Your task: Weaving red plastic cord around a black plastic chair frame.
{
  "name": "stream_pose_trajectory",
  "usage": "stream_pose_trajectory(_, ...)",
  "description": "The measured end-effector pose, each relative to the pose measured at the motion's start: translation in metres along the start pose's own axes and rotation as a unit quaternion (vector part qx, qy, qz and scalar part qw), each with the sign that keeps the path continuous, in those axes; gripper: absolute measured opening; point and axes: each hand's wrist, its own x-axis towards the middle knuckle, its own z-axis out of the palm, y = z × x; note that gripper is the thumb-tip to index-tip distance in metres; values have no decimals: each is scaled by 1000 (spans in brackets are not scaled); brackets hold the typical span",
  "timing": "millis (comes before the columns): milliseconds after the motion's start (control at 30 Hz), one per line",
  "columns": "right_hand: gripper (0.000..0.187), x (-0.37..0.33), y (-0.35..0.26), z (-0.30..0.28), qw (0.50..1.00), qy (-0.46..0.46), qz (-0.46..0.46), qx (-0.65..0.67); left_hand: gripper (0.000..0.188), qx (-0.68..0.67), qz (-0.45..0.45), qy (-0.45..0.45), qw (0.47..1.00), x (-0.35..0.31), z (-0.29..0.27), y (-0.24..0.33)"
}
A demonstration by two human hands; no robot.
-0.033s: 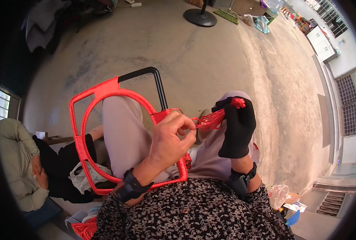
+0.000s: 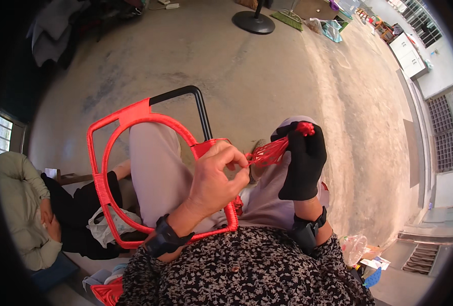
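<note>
Across my lap leans a metal frame of an outer rectangle and an inner ring, wrapped mostly in red cord, with one black corner left bare. My bare left hand is in front of the frame's right side, thumb and forefinger pinched on the end of loose red cord. My right hand, in a black glove, is closed around a bundle of red cord. Loops of the bundle stretch between both hands, and a knotted clump sticks out above the glove. More red cord hangs beside the frame's lower right.
At the left sits another person with hands together, near a white plastic bag. A black round stand base and a green broom are on the far floor. Packages lie by my right side.
My gloved right hand has shifted very slightly, and the cord clump in it has tipped a little. My left hand and the frame stay nearly as they were.
</note>
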Motion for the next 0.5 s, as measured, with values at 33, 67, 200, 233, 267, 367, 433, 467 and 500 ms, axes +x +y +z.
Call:
stream_pose_trajectory(33, 14, 4, -1, -2, 1000, 12, 25, 11, 9, -53, -27, -20, 998, -1, -2, 2)
stream_pose_trajectory(67, 14, 8, -3, -5, 998, 24, 48, 21, 8, -107, -51, -41, 992, -2, -4, 3)
stream_pose_trajectory(200, 15, 10, 2, -14, 995, 3, 92, 27, 7, -334, -41, -90, 937, 5, -11, -6)
stream_pose_trajectory(233, 15, 10, 1, -14, 994, -7, 103, 29, 8, -384, -59, -84, 918, 6, -7, -8)
stream_pose_trajectory(267, 17, 10, 5, -15, 993, -5, 108, 55, 8, -427, -79, -76, 898, 5, -6, -7)
stream_pose_trajectory(367, 21, 15, -2, -13, 985, 28, 158, 71, 11, -480, -107, -67, 868, 7, -5, -7)
stream_pose_trajectory(433, 23, 19, -3, -12, 980, 52, 170, 89, 13, -471, -115, -67, 872, 7, -4, -8)
stream_pose_trajectory(467, 24, 21, -5, -12, 978, 64, 175, 96, 13, -458, -117, -67, 879, 8, -4, -8)
stream_pose_trajectory(500, 25, 22, -7, -13, 976, 63, 174, 113, 13, -445, -119, -68, 885, 8, -4, -8)
